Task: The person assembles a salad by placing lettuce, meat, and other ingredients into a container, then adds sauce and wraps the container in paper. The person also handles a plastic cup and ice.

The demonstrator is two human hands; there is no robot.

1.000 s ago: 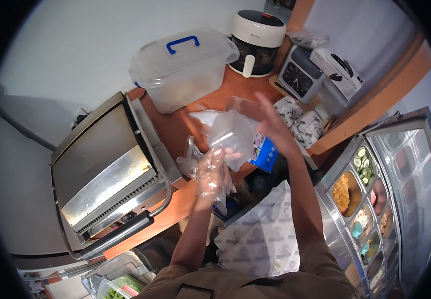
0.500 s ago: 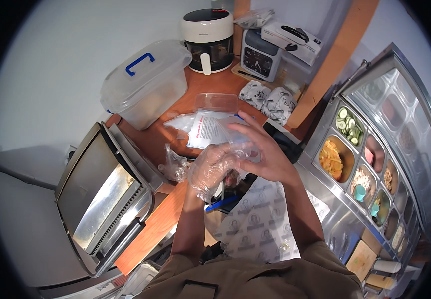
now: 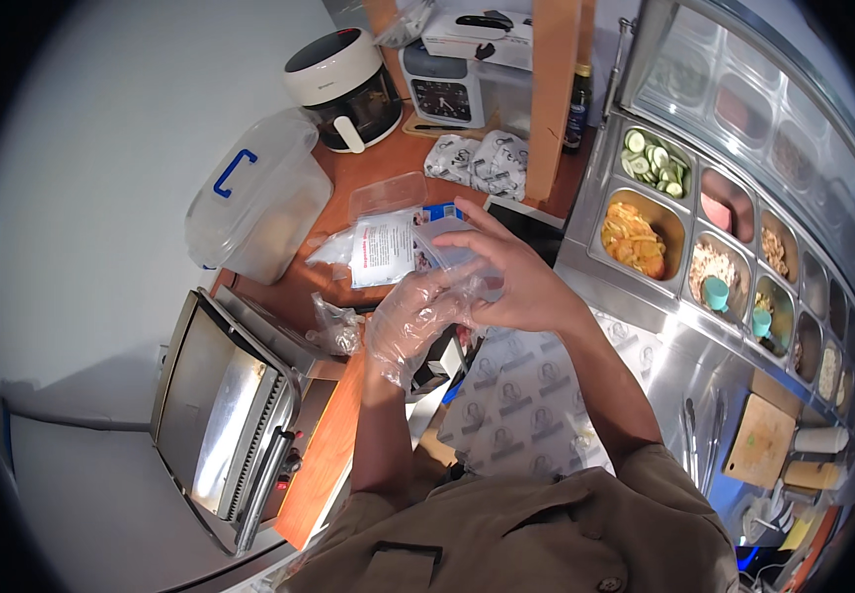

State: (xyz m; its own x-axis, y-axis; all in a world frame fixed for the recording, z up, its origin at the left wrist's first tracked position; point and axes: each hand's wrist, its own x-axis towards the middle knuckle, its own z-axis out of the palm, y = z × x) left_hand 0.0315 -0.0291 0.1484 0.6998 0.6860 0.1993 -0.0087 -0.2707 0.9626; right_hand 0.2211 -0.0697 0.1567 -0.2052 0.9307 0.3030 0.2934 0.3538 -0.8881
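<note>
a contact grill (image 3: 225, 415) sits near left on the orange bench (image 3: 328, 455). far left, a clear lidded tub (image 3: 254, 212) with a blue handle, then a white cooker (image 3: 343, 74). right, steel pans (image 3: 645, 232) hold cucumber slices and other fillings.

There is one view only, from a fisheye camera on the person's head. It looks steeply down on the counter (image 3: 348, 178) and is quite near the left hand (image 3: 409, 324) and the right hand (image 3: 516, 287) at the centre. The forearms come in from 6 o'clock. Straight edges bend near the dark round rim.
</note>
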